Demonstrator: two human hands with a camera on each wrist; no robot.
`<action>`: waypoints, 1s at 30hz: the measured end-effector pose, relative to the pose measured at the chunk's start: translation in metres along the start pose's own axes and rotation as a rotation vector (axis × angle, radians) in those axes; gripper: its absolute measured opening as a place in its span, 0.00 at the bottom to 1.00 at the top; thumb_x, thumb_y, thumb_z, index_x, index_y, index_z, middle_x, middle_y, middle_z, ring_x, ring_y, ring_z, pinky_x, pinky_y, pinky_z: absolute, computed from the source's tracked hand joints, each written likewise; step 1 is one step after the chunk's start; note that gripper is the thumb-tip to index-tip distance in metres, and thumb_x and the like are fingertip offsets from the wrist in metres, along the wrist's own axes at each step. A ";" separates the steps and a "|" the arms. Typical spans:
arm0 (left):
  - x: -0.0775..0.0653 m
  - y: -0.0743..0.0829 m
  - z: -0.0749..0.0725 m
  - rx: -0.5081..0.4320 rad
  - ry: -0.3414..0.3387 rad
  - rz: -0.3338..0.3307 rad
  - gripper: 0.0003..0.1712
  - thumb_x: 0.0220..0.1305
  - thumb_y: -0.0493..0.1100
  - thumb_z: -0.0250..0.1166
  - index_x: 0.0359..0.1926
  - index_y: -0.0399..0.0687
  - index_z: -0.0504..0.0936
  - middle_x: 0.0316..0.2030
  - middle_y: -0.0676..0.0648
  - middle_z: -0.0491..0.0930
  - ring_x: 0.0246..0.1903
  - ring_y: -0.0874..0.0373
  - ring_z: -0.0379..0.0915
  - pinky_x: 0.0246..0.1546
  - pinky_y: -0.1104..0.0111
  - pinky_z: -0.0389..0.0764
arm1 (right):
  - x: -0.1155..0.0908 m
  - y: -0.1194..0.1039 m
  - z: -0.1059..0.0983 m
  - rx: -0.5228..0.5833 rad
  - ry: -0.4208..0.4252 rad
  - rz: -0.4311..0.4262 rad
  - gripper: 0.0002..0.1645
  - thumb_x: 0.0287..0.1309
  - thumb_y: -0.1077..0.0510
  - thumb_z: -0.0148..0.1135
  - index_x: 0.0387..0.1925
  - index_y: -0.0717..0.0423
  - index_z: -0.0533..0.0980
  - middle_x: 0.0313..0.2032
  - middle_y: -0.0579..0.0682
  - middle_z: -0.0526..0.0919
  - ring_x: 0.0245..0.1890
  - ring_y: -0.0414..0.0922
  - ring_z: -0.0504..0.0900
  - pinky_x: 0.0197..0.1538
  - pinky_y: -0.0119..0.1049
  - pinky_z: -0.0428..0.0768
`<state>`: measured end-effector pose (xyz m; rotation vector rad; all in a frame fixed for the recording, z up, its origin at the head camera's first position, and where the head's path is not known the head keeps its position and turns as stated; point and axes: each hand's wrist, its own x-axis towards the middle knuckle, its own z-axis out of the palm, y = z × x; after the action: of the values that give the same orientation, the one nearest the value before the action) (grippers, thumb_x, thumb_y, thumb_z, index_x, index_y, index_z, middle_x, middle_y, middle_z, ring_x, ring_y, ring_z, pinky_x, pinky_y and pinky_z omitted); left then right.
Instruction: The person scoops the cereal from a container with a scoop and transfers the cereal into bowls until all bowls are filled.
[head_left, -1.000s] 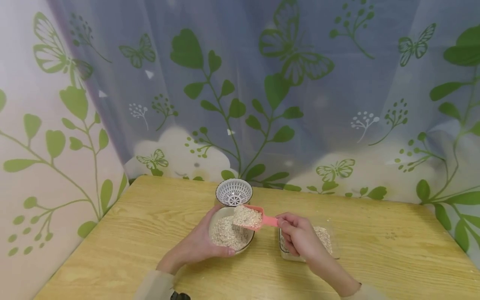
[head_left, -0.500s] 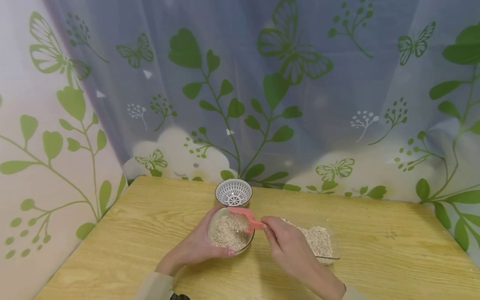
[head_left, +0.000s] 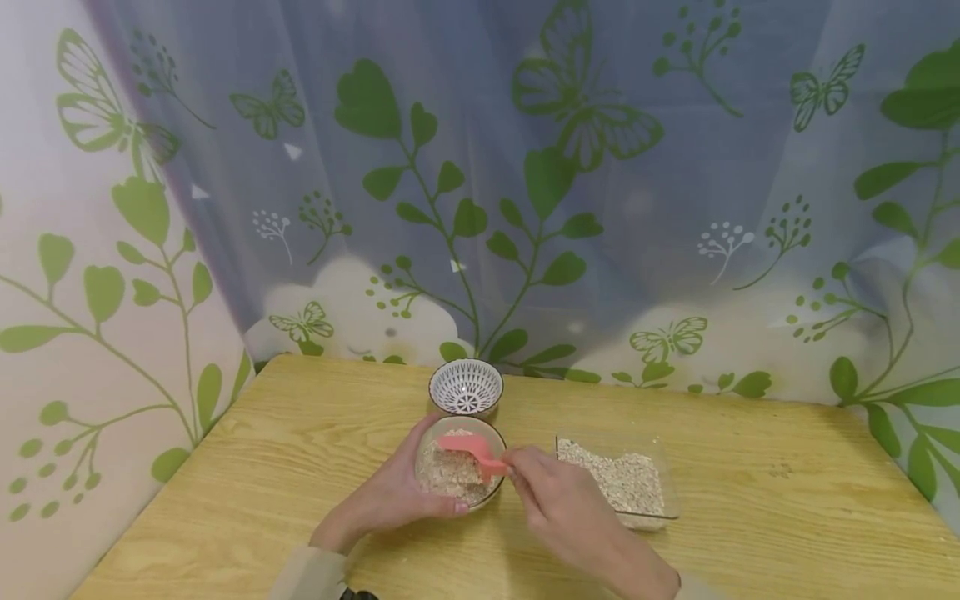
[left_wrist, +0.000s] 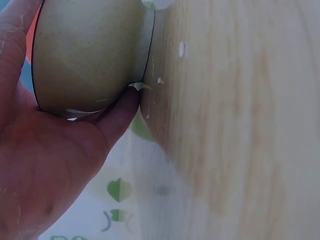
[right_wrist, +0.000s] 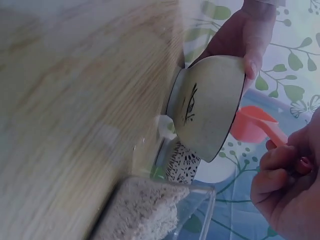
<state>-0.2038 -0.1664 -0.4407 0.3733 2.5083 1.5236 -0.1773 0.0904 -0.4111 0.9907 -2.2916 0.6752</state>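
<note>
My left hand [head_left: 401, 492] holds a cream bowl [left_wrist: 90, 55] from its left side, thumb at the near rim; a fingertip reaches its foot in the left wrist view. Rolled oats [head_left: 446, 479] lie inside. My right hand [head_left: 566, 512] grips the handle of a pink scoop [head_left: 468, 446], its fingers curled round it in the right wrist view. The scoop is turned over above the oats, within the bowl's rim; whether it touches them I cannot tell. To the right of the bowl stands a clear rectangular container [head_left: 670, 483] of oats, partly behind my right hand.
A black-and-white patterned bowl [head_left: 467, 387] stands just behind the cream bowl. The wooden table [head_left: 787, 500] ends at a printed curtain [head_left: 480, 208] at the back. Small oat crumbs [left_wrist: 160, 80] lie on the tabletop.
The heaped scoop has tipped over and its oats have dropped into the cream bowl. My right hand has moved left and turned, uncovering more of the container. The left hand stays put.
</note>
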 end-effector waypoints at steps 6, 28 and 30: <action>0.000 0.001 0.001 -0.005 0.000 -0.015 0.75 0.39 0.56 0.85 0.82 0.57 0.47 0.74 0.41 0.64 0.71 0.42 0.64 0.70 0.37 0.66 | 0.000 0.004 -0.002 -0.089 0.073 -0.089 0.08 0.72 0.62 0.55 0.43 0.55 0.81 0.33 0.44 0.87 0.18 0.25 0.60 0.20 0.13 0.60; -0.005 0.015 0.002 0.237 0.050 -0.012 0.77 0.38 0.68 0.82 0.82 0.55 0.48 0.75 0.35 0.57 0.71 0.36 0.63 0.68 0.34 0.67 | 0.000 0.009 -0.018 0.490 -0.080 0.672 0.13 0.75 0.62 0.52 0.49 0.58 0.82 0.17 0.43 0.68 0.14 0.33 0.60 0.18 0.27 0.61; -0.005 0.018 0.004 0.266 0.042 -0.012 0.77 0.39 0.69 0.81 0.83 0.55 0.46 0.76 0.35 0.53 0.72 0.34 0.61 0.68 0.34 0.66 | 0.000 0.012 -0.021 0.677 -0.104 0.854 0.16 0.77 0.59 0.49 0.53 0.61 0.80 0.15 0.44 0.64 0.12 0.36 0.57 0.16 0.28 0.58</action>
<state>-0.1955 -0.1563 -0.4263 0.3660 2.7473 1.2066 -0.1805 0.1112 -0.3983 0.2215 -2.5914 1.8617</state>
